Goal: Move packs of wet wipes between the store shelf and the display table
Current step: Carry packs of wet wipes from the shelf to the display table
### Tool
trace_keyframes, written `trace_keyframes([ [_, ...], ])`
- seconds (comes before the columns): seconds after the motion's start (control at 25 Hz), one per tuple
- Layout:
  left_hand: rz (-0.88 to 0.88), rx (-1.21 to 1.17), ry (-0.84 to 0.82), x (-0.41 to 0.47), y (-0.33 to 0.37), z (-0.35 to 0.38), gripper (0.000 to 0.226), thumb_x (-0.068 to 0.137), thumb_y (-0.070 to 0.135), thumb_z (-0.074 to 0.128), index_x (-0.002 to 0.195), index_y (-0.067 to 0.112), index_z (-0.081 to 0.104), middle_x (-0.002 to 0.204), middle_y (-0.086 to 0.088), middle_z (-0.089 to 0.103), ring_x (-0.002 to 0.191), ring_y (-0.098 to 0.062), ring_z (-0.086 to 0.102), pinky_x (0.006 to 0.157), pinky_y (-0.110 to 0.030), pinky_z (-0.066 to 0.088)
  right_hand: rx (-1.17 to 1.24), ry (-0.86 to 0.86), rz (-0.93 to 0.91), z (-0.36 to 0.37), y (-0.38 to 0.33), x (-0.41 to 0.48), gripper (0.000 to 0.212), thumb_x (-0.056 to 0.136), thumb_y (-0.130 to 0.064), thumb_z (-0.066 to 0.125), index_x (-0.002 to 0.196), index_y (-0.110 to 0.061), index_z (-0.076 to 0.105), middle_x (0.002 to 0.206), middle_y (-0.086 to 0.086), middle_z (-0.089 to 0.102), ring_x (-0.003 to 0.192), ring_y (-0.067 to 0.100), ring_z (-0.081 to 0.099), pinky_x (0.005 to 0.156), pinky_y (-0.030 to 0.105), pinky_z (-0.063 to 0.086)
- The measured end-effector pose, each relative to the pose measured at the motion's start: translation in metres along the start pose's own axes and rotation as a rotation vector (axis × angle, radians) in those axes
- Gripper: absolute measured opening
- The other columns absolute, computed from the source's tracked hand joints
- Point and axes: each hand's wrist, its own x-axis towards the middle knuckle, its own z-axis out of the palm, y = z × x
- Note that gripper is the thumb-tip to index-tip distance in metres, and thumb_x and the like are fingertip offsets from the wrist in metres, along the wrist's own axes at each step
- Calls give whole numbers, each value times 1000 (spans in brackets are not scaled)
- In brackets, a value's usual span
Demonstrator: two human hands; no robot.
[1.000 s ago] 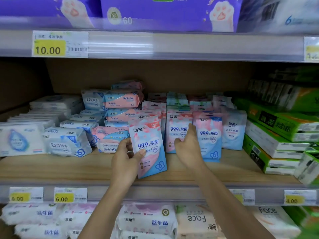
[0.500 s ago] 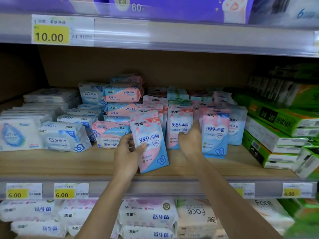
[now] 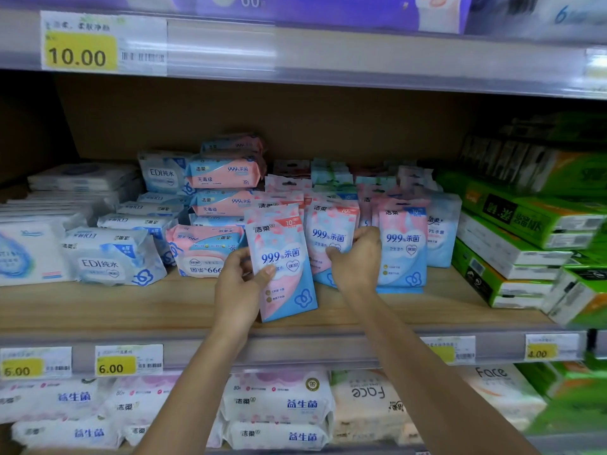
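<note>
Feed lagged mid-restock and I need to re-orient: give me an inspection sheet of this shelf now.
Surface: light wooden shelf board, stock along its back.
Job's things: pink-and-blue flat wet-wipe pack tilted at the front; matching standing pack in the row behind.
Clutter: white-and-blue soft wipe bundles left; green cardboard boxes right.
Grippers: left hand holds the tilted pack; right hand curls its fingers round the standing pack.
Cables: nothing seen.
Surroundings: yellow 10.00 price tag above; white wipe packs on the shelf below.
</note>
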Motion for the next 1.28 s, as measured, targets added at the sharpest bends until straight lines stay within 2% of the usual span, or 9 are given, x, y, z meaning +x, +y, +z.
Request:
trace_keyframes([
  [0.16, -15, -48, -7, 0, 2, 1, 28, 86, 3, 64, 108, 17, 54, 107, -8, 65, 100, -27, 65, 74, -34, 54, 101, -47, -14, -11, -4, -8, 50, 79, -12, 74, 111, -12, 35, 74, -7, 46, 77, 23, 58, 67, 37, 46],
  [0.28, 21, -105, -9, -6, 9, 1, 24, 86, 5, 65, 104, 18, 57, 104, -6, 66, 90, -18, 66, 64, -22, 56, 210, -104, -22, -31, -6, -8, 46, 77, -16, 77, 114, -13, 50, 81, -7, 59, 74, 12, 60, 73, 35, 52],
  [0.4, 33, -188, -10, -17, 17, -5, 20, 86, 6, 64, 100, 20, 61, 98, -1, 69, 83, -12, 69, 65, -20, 57, 423, -146, 52, -55, -7, -11, 31, 77, -8, 76, 103, -12, 60, 90, -2, 69, 88, 21, 68, 83, 42, 57],
  [0.52, 32, -231, -28, -33, 21, -14, 23, 85, 6, 63, 107, 13, 62, 97, -2, 72, 83, -14, 70, 67, -24, 58, 601, -266, 94, -81, -8, -21, 25, 80, -5, 70, 102, -7, 59, 101, 7, 72, 92, 25, 70, 81, 42, 58],
  [0.6, 17, -253, -43, -47, 23, -22, 29, 82, 8, 63, 111, 11, 62, 98, -4, 73, 85, -16, 70, 64, -25, 58, 651, -397, 116, -93, -2, -33, 22, 78, -6, 69, 99, -7, 62, 94, 4, 75, 85, 20, 72, 77, 38, 59],
  [0.76, -13, -205, -17, -91, 16, -43, 26, 75, 15, 62, 101, 15, 64, 86, 3, 75, 73, -10, 71, 54, -22, 54, 681, -548, 174, -102, 21, -64, 32, 67, -11, 72, 98, -6, 65, 90, 3, 76, 79, 18, 72, 70, 33, 59],
  [0.88, -62, -151, 73, -141, -2, -58, 33, 72, 18, 63, 104, 12, 65, 93, -4, 75, 76, -17, 71, 58, -26, 55, 678, -721, 216, -106, 39, -90, 42, 64, -16, 71, 104, -6, 64, 100, 7, 74, 90, 25, 71, 76, 39, 57],
  [1.08, -154, -143, 294, -235, -36, -82, 35, 76, 12, 67, 111, 12, 65, 100, -6, 74, 84, -20, 71, 61, -27, 57, 659, -1005, 320, -104, 75, -149, 40, 62, -12, 71, 101, -8, 68, 96, 4, 75, 83, 19, 72, 60, 27, 57],
  [1.28, -302, -110, 643, -341, -63, -125, 26, 85, 7, 60, 110, 12, 64, 103, -10, 73, 83, -23, 71, 63, -29, 55, 507, -1345, 463, -76, 110, -230, 68, 41, -38, 91, 98, -7, 70, 103, 12, 73, 90, 31, 71, 70, 42, 59],
])
